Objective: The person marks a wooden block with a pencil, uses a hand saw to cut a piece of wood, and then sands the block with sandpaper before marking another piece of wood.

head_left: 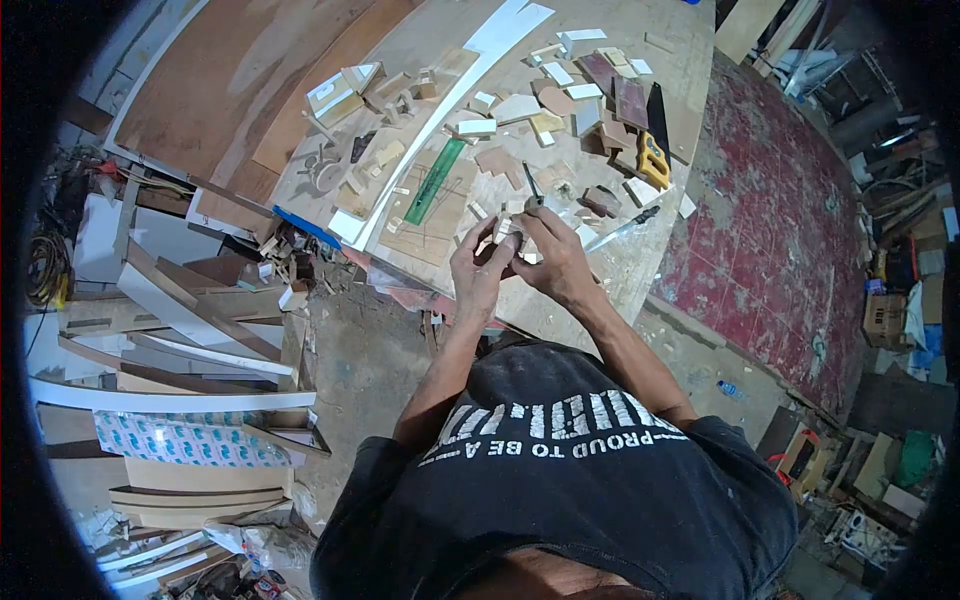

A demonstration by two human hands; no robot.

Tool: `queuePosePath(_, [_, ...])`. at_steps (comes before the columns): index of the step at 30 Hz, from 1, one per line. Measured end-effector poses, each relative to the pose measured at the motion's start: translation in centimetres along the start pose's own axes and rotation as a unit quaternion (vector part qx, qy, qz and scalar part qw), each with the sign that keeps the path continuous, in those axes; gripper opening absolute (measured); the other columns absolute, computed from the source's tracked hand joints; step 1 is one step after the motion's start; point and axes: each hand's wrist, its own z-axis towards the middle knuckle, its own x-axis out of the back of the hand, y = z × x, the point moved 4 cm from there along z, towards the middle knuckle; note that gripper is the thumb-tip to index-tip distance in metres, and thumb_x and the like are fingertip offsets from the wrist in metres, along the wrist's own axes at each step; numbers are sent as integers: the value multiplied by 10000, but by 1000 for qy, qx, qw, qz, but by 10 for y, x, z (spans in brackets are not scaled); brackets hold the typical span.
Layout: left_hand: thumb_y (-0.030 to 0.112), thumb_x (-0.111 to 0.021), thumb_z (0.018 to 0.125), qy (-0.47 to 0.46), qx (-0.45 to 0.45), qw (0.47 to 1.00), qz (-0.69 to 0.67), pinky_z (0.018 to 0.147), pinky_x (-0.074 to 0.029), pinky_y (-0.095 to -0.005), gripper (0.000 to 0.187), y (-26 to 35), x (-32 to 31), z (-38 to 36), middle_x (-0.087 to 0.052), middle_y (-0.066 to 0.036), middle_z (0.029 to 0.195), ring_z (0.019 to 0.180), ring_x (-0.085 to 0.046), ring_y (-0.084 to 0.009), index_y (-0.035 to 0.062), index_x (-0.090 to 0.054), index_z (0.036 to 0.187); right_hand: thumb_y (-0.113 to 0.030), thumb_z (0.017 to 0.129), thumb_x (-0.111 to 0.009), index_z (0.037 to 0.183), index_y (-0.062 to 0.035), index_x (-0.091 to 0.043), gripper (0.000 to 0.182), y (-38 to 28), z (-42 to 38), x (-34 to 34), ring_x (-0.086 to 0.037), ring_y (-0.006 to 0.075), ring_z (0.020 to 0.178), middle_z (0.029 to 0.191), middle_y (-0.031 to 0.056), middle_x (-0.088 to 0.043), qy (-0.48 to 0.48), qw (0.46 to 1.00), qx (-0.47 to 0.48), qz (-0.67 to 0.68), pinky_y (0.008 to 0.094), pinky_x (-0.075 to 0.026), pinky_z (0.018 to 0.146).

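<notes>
Both hands meet over the near edge of the wooden worktable. My left hand is closed, its fingers and thumb pinching a small light wooden piece. Close against it, my right hand is closed round a thin dark tool that points up and away; its exact kind is too small to tell. The right fingertips come near the wooden piece, but whether they touch it is hidden. A green ruler lies left of the hands. To the right rests a knife-like blade with a dark handle.
Wood offcuts lie scattered over the table. A handsaw with a yellow handle is at the right edge. A long white curved strip crosses the left side. Curved panels stack at lower left; a red board lies right.
</notes>
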Motion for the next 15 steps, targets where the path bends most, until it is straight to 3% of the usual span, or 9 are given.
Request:
queuePosePath(7, [54, -666, 876, -14, 7, 1000, 8, 735, -573, -272, 482, 4, 0, 0, -617, -132, 1120, 906, -641, -142, -80, -490, 1304, -20, 610, -790, 1082, 26, -608, 508, 1, -3, 1, -641, 341, 924, 1031, 176, -607, 6, 1000, 11, 5, 365, -545, 751])
queuePosePath(15, [63, -731, 809, -15, -30, 998, 45, 776, -545, -274, 549, -3, 2, 4, -615, -146, 1139, 988, -616, -172, -108, -513, 1283, -9, 599, -805, 1076, 18, -612, 515, -1, -5, 1, -653, 325, 856, 993, 169, -614, 35, 999, 29, 6, 358, -547, 693])
